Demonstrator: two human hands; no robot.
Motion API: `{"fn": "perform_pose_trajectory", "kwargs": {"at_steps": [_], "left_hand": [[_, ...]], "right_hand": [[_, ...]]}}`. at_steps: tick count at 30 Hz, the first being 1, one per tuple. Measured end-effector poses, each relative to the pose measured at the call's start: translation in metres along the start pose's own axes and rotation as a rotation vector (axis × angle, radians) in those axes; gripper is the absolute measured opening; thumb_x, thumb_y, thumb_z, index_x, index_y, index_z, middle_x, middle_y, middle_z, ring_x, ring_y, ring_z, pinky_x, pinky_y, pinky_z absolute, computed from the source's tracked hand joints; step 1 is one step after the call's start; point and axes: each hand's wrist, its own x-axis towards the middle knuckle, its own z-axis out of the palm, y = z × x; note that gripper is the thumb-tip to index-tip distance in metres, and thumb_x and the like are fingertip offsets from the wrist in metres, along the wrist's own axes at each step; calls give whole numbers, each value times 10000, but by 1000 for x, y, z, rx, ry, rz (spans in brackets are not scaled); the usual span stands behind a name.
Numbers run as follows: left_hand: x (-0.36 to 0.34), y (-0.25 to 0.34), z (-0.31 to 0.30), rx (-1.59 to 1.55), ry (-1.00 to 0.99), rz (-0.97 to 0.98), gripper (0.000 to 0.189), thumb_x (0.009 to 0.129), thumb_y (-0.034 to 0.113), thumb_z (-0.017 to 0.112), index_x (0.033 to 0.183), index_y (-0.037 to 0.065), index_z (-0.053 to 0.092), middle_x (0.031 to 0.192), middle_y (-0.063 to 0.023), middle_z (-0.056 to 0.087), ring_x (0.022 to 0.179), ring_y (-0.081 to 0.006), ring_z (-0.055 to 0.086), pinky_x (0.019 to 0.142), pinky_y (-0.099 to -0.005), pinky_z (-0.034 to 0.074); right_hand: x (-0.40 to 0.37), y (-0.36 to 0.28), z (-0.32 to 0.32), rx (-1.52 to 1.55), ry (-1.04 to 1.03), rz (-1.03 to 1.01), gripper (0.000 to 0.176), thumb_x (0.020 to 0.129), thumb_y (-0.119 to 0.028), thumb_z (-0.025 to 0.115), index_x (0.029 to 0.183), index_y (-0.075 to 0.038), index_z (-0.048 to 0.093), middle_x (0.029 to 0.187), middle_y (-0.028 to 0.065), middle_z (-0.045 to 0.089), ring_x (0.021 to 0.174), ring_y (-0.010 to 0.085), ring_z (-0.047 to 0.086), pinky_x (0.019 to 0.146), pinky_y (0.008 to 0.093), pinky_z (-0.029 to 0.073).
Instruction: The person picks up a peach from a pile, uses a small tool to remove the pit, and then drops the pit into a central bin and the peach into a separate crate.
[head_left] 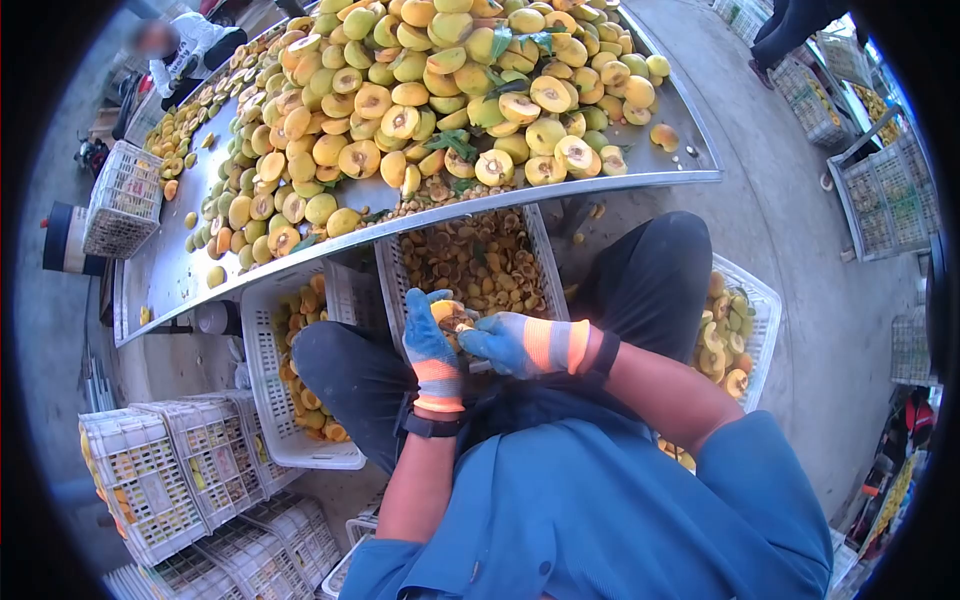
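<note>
My left hand (430, 335), in a blue-coated glove with an orange and grey cuff, is wrapped round a halved yellow peach (445, 312), its brown pit cavity facing my other hand. My right hand (508, 343), gloved the same way, is closed with its fingertips up against that half. Whatever it grips is mostly hidden; a small pale tip shows by the fruit. Below both hands, between my knees, stands a crate (550, 262) of brownish pits and scraps. In front, a metal table (690, 150) bears a large heap of halved peaches (400, 122).
White crates of peach pieces stand beside my left leg (262, 400) and right leg (768, 310). Stacked crates (160, 470) fill the lower left. Another person (195, 50) sits at the table's far left; a standing person's legs (790, 35) show at upper right, near more crates (885, 195).
</note>
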Motion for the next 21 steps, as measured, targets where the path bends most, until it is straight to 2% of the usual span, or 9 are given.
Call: {"fn": "perform_pose_trajectory", "kwargs": {"at_steps": [1, 4, 6, 7, 9, 13, 16, 19, 21], "left_hand": [[-3, -1, 1, 35, 17, 45, 576, 1084, 587, 537, 1124, 31, 683, 829, -89, 709, 760, -229, 720, 738, -319, 573], [-8, 0, 9, 160, 36, 215, 577, 1094, 581, 521, 1120, 28, 686, 817, -95, 706, 731, -221, 709, 729, -318, 578], [-12, -2, 11, 265, 16, 359, 566, 1104, 567, 509, 1142, 28, 677, 840, -98, 711, 737, -215, 706, 735, -323, 583], [-14, -3, 15, 209, 35, 337, 548, 1105, 551, 506, 1140, 30, 672, 849, -107, 708, 753, -224, 699, 740, -343, 581], [-16, -2, 21, 99, 77, 295, 512, 1107, 520, 499, 1138, 36, 662, 867, -127, 702, 785, -242, 683, 750, -382, 576], [-15, -8, 13, -151, -133, 180, 520, 1100, 529, 545, 1221, 33, 640, 965, -99, 700, 848, -244, 708, 784, -368, 592], [-14, -8, 12, -149, -218, 177, 505, 1084, 526, 580, 1229, 46, 639, 984, -93, 695, 884, -254, 702, 812, -385, 593], [-12, -14, 12, -134, -243, 165, 516, 1063, 546, 604, 1237, 61, 631, 988, -103, 693, 890, -261, 695, 808, -399, 592], [-7, -21, 11, -152, -230, 113, 541, 1045, 578, 612, 1235, 72, 619, 985, -131, 689, 883, -277, 685, 777, -412, 591]], "right_hand": [[-2, -6, 2, 143, -38, 184, 491, 1132, -431, 465, 1232, -27, 726, 1012, 98, 754, 909, 249, 671, 851, 382, 505], [-3, -10, -1, 257, -30, 268, 494, 1115, -477, 501, 1133, -49, 746, 849, 44, 684, 748, 183, 610, 700, 337, 481], [-7, -19, -5, 482, -68, 377, 480, 1097, -518, 538, 993, -72, 681, 693, -9, 528, 591, 125, 490, 556, 304, 397], [-9, -22, -7, 593, -88, 430, 493, 1087, -538, 556, 923, -83, 648, 615, -36, 450, 512, 96, 431, 484, 288, 355], [-8, -20, -5, 656, -87, 433, 470, 1090, -534, 553, 929, -100, 635, 610, -43, 441, 480, 84, 388, 450, 271, 310], [-12, -1, -7, 1013, -234, 484, 434, 1105, -515, 530, 942, -118, 597, 591, -46, 426, 425, 65, 353, 386, 233, 274], [-17, 7, -6, 1260, -397, 340, 400, 1099, -517, 527, 966, -143, 574, 606, -63, 404, 428, 56, 319, 393, 223, 257], [-18, 15, -1, 1360, -412, 327, 392, 1107, -505, 518, 970, -140, 562, 605, -62, 413, 420, 49, 312, 379, 207, 256], [-21, 14, 0, 1290, -315, 371, 391, 1108, -503, 517, 968, -140, 564, 603, -63, 412, 418, 46, 309, 378, 208, 255]]}}
